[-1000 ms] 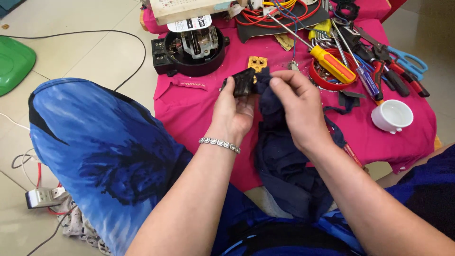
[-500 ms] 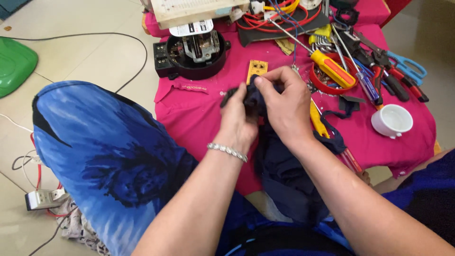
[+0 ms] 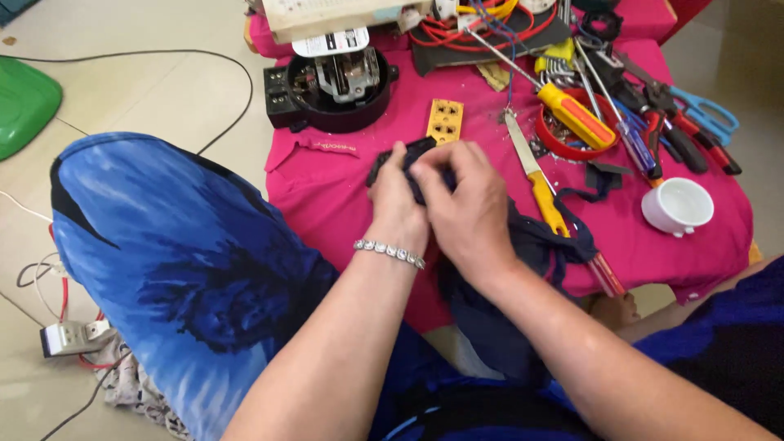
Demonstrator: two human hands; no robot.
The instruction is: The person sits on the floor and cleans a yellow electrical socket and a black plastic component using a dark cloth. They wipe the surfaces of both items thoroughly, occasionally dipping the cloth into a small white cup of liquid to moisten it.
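Both hands meet at the centre of the frame, above the pink cloth [image 3: 327, 204], and between them they grip a small black part [image 3: 398, 162] wrapped partly in a dark rag [image 3: 523, 245]. The left hand [image 3: 398, 204], with a beaded bracelet [image 3: 389, 253] at the wrist, is curled under the part and seems to steady it; the right hand [image 3: 465, 208] lies over the top with its fingers bent down onto part and rag — a grip that suits rubbing or wiping. Most of the part is hidden by the fingers, so its shape cannot be told.

The rag trails from the hands toward the lower right and hangs off the cloth's edge, kept long enough to bunch around the part.

Just beyond the hands, at upper centre, a yellow socket plate [image 3: 445, 120] lies flat, and to its left stands a round black housing [image 3: 333, 90] with metal works showing. Tools sit within reach along the upper right: a knife [image 3: 532, 167] with a yellow handle, a yellow-and-red screwdriver [image 3: 576, 116] resting across a red ring [image 3: 563, 135], blue scissors [image 3: 702, 114], and a white cup [image 3: 676, 206] near the right edge. A blue-clad knee [image 3: 163, 237] fills the left.
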